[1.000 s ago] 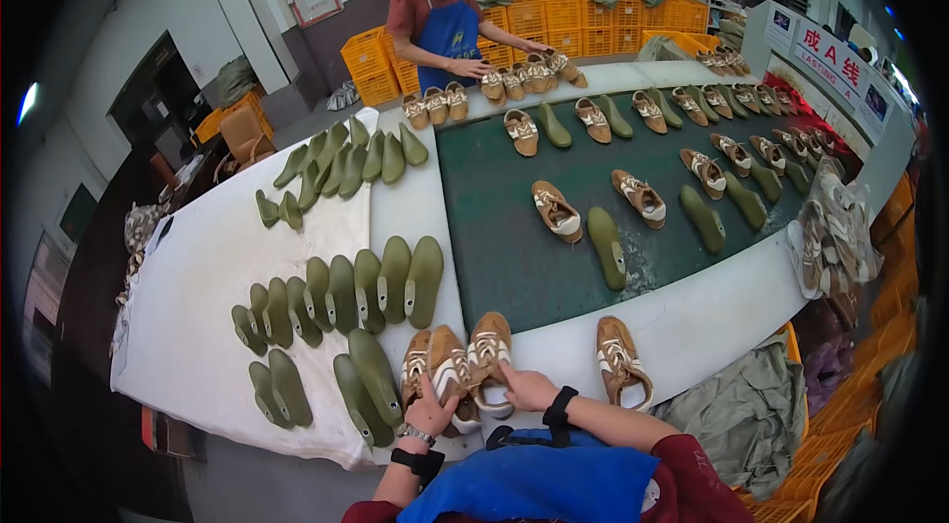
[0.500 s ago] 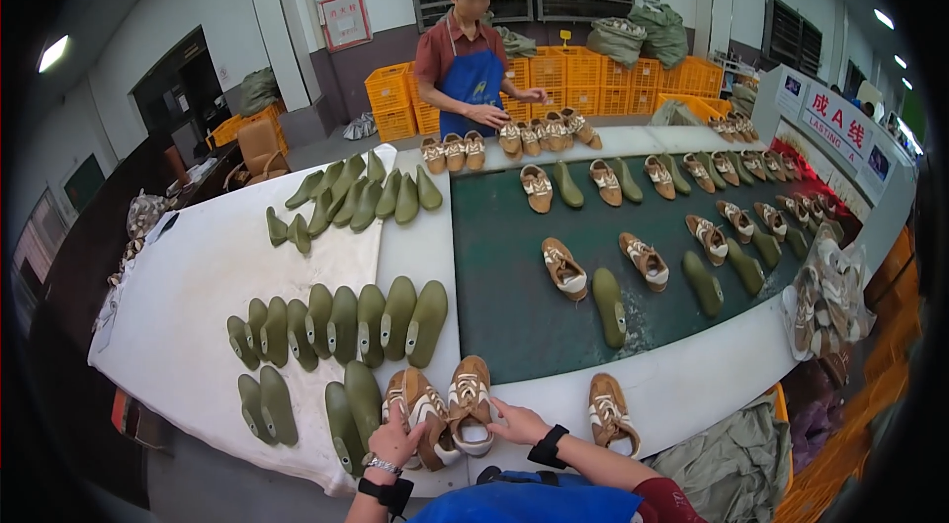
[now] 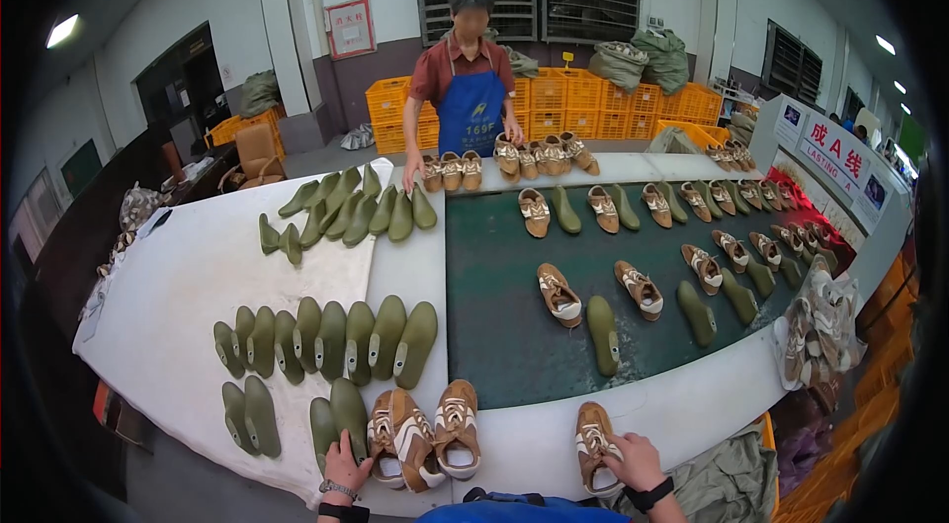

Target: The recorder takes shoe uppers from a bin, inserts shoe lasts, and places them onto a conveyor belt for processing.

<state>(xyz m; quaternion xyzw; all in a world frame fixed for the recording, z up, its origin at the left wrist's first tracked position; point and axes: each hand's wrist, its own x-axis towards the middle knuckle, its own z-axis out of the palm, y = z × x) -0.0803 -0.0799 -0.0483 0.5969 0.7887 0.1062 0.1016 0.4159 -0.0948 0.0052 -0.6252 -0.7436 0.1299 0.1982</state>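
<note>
At the near edge of the table, my left hand point(image 3: 345, 469) has its fingers closed about the heel end of a green shoe last point(image 3: 349, 411). A second green last point(image 3: 322, 424) stands close on its left. Just right of that hand, several brown sneakers with white stripes point(image 3: 413, 432) sit side by side, toes pointing away. Farther right, my right hand point(image 3: 636, 464) grips the heel opening of a single brown sneaker point(image 3: 595, 439), which rests on the white table edge. Part of its heel is hidden by my fingers.
A row of green lasts point(image 3: 326, 340) lies left of centre. The dark green belt point(image 3: 504, 335) carries sneakers and lasts. Opposite stands a co-worker in a blue apron point(image 3: 473, 113). A plastic bag of shoes point(image 3: 819, 325) hangs over the right side; orange crates point(image 3: 554, 103) line the wall.
My left hand has moved left from the sneakers to the green lasts. My right hand has left the middle sneaker and taken hold of the lone one. The co-worker's hand has reached the far lasts.
</note>
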